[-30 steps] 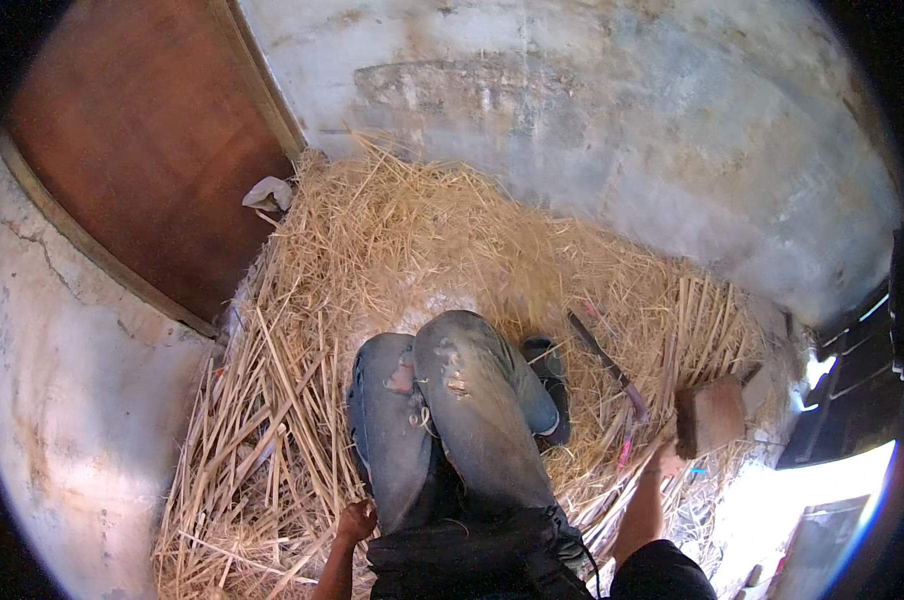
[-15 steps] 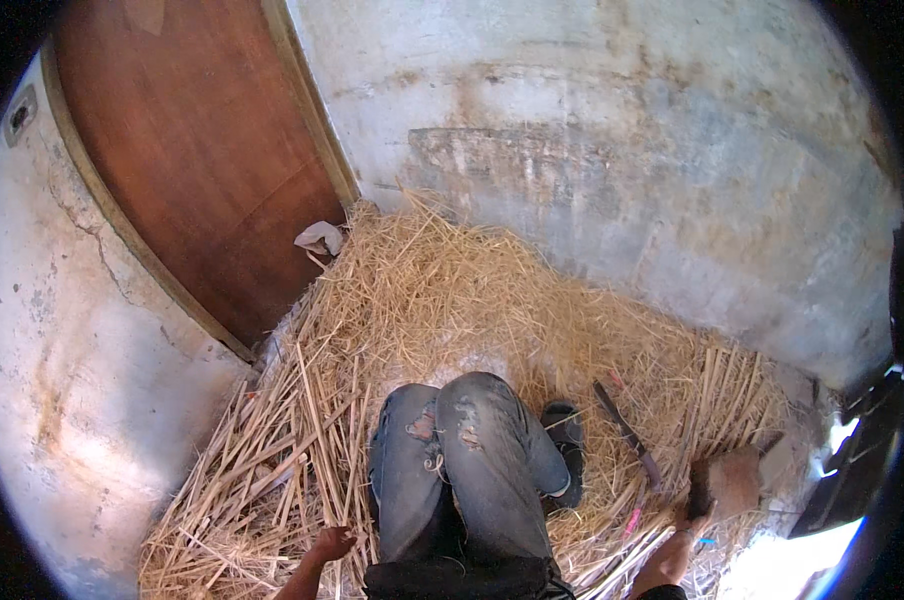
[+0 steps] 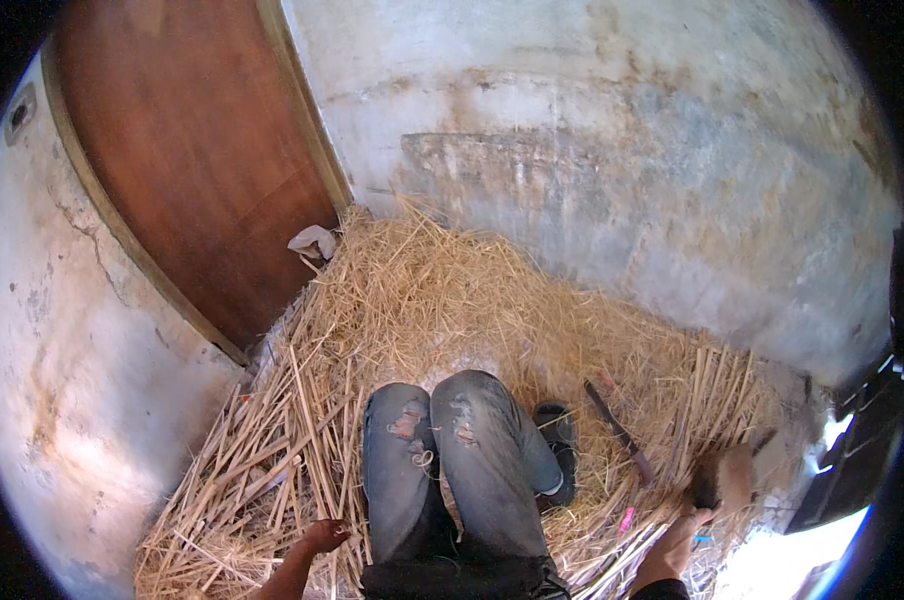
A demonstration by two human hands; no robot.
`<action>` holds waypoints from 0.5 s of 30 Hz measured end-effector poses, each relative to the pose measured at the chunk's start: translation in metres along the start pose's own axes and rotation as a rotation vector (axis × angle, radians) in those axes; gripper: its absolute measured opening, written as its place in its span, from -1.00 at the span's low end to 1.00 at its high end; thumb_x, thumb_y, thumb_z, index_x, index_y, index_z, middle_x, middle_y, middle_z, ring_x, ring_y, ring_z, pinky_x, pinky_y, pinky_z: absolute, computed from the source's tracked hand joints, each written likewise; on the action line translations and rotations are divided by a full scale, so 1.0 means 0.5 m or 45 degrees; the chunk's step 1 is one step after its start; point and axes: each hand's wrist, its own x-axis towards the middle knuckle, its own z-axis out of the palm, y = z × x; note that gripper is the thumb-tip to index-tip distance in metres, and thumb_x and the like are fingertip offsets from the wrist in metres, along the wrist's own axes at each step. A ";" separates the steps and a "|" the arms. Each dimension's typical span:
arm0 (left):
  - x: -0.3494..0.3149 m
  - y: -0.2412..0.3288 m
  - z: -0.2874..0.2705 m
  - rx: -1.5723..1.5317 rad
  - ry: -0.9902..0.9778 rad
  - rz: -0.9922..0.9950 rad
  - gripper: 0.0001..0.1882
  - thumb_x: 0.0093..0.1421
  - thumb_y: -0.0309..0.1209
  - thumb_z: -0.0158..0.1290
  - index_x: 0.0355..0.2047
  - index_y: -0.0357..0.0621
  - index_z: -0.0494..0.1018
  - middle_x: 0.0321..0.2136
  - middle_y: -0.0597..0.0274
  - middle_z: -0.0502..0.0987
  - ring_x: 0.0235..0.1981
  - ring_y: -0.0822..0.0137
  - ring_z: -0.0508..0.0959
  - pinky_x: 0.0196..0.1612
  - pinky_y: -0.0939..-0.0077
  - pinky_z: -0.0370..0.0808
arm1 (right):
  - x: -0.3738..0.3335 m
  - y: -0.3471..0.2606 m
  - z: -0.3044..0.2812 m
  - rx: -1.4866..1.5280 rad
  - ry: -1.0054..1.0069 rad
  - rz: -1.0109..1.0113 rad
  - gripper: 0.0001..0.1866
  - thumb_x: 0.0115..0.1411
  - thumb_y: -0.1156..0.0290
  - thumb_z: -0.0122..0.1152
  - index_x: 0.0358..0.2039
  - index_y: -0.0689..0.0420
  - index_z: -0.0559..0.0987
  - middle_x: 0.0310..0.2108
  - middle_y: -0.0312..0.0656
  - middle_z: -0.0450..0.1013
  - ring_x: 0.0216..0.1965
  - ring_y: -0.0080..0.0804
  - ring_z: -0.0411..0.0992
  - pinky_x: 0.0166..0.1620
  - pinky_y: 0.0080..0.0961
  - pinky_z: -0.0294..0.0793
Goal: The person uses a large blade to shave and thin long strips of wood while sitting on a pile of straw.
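At the lower right, my right hand [image 3: 688,522] has its fingers curled at the near end of a brown block [image 3: 736,476]; whether the block is wood or brick I cannot tell. A dark, shaded side of it faces my knees. My left hand [image 3: 326,535] hangs over the straw left of my thigh, fingers loosely bent and apart, with nothing visible in them. Between my right foot and the block, a long knife [image 3: 618,434] with a dark blade and a brownish handle lies on loose straw [image 3: 452,280].
Long dry stalks [image 3: 262,450] are heaped on the left. A brown door [image 3: 192,170] and stained walls [image 3: 612,150] enclose the corner. A whitish scrap [image 3: 314,242] lies by the door. My sandalled right foot [image 3: 557,450] rests beside the knife; a pink piece [image 3: 627,519] lies below it.
The view has shifted slightly, so the scene sits a little further left. My right hand has moved a little closer against the block. My left hand has turned slightly and its fingers have loosened.
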 end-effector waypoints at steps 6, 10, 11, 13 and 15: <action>0.029 0.005 -0.063 0.125 0.050 0.208 -0.33 0.21 0.09 0.08 0.15 -0.14 0.44 -0.13 -0.06 0.63 -0.11 0.01 0.64 0.03 0.21 0.54 | -0.029 -0.036 -0.097 -0.091 0.234 -0.071 -0.48 0.15 0.00 0.22 0.03 0.04 0.54 -0.13 -0.09 0.54 -0.16 -0.29 0.51 -0.23 -0.27 0.58; 0.072 0.031 -0.090 -0.035 0.032 0.176 -0.35 0.19 0.00 0.16 0.12 -0.22 0.45 -0.15 -0.04 0.64 -0.10 0.05 0.65 -0.02 0.23 0.57 | -0.058 -0.073 -0.238 -0.133 0.516 -0.147 -0.49 0.14 0.00 0.22 0.03 0.03 0.54 -0.13 -0.09 0.54 -0.15 -0.30 0.51 -0.23 -0.26 0.58; 0.083 0.042 -0.098 -0.030 0.041 0.191 -0.35 0.19 0.00 0.16 0.12 -0.22 0.45 -0.15 -0.04 0.64 -0.10 0.05 0.65 -0.02 0.23 0.57 | -0.072 -0.078 -0.271 -0.117 0.575 -0.162 -0.49 0.14 0.01 0.22 0.02 0.03 0.54 -0.14 -0.09 0.54 -0.15 -0.30 0.51 -0.23 -0.25 0.58; 0.094 0.072 -0.103 -0.048 -0.022 0.160 -0.37 0.19 -0.01 0.18 0.12 -0.20 0.45 -0.17 -0.07 0.64 -0.12 0.07 0.65 -0.03 0.24 0.57 | -0.103 -0.087 -0.329 -0.097 0.661 -0.190 -0.49 0.14 0.01 0.22 0.02 0.02 0.55 -0.14 -0.08 0.54 -0.15 -0.31 0.51 -0.23 -0.25 0.58; 0.094 0.062 -0.103 0.107 -0.068 0.337 -0.38 0.21 -0.01 0.16 0.14 -0.19 0.44 -0.17 -0.09 0.64 -0.11 0.08 0.65 -0.01 0.26 0.56 | -0.125 -0.080 -0.355 -0.053 0.675 -0.214 -0.50 0.13 0.01 0.23 0.02 0.01 0.55 -0.14 -0.08 0.55 -0.15 -0.31 0.51 -0.24 -0.24 0.58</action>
